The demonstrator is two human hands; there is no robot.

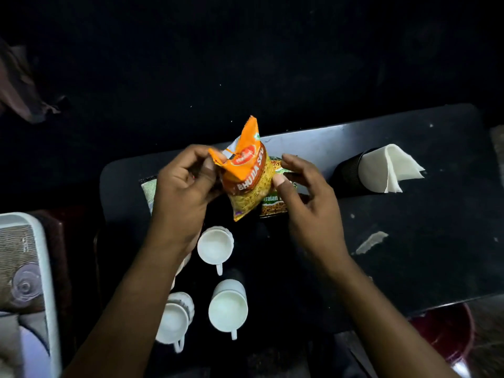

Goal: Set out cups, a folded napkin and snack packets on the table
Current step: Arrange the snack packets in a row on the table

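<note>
Orange bhujia sev packet (246, 181) hangs between my hands: left hand (185, 184) pinches its top corner, right hand (302, 192) loose-fingered beside it. If that pinch slips, it could drop onto the white cups (215, 246) under my wrists.

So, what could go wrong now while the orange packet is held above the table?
1. The left hand pinches only a top corner of the orange packet, so it may slip and drop toward the open white cups.
2. Its top looks partly torn; if so, snack could spill onto the table.
3. The right hand might knock the dark cup holding the napkin.
</note>
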